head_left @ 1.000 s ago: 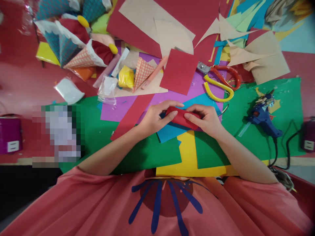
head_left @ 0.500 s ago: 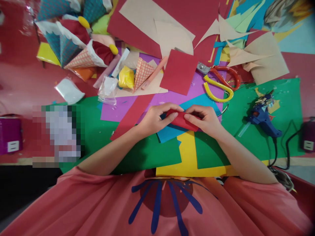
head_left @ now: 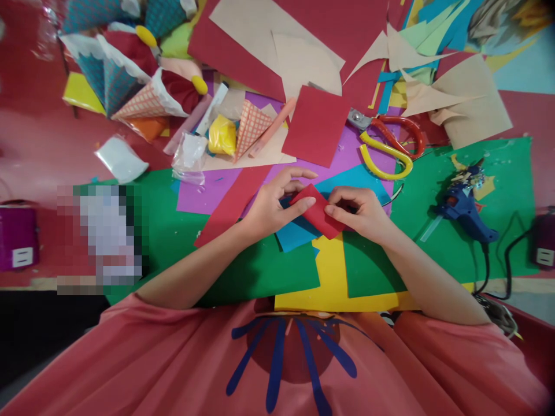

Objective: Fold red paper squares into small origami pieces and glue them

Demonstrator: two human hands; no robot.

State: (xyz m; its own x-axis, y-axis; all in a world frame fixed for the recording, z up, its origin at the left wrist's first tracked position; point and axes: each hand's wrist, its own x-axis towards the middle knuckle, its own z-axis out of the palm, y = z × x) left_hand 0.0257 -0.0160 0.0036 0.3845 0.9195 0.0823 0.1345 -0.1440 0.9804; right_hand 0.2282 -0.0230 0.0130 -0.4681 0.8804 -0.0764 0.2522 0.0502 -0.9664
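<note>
While a red tabletop (head_left: pixel 30 136) stretches across most of the view, darkness beyond its near edge at lower left, a broad green craft sheet (head_left: pixel 260 268) covers the near side, with a purple sheet (head_left: pixel 199 196) and a smaller blue sheet (head_left: pixel 297 234) on it. Patterned cones (head_left: pixel 117 78) with white rims cluster at far left; beige offcuts (head_left: pixel 472 110) lie at far right. Scissors (head_left: pixel 379 144) with red and yellow handles reach the edge of a red rectangle (head_left: pixel 316 127), and a blue hot-glue gun (head_left: pixel 462 205) rests on the green. Over the blue sheet, between both hands, is a small red piece (head_left: pixel 321 218). The left hand (head_left: pixel 275 202) lays its thumb on it, index finger raised clear; whether its other fingers grip from behind, I cannot tell. The right hand (head_left: pixel 362 211) pinches the opposite edge between thumb and forefinger. Bending or rolling seems the step in hand; continuing would call for even pressure, lest the curve spring open.
</note>
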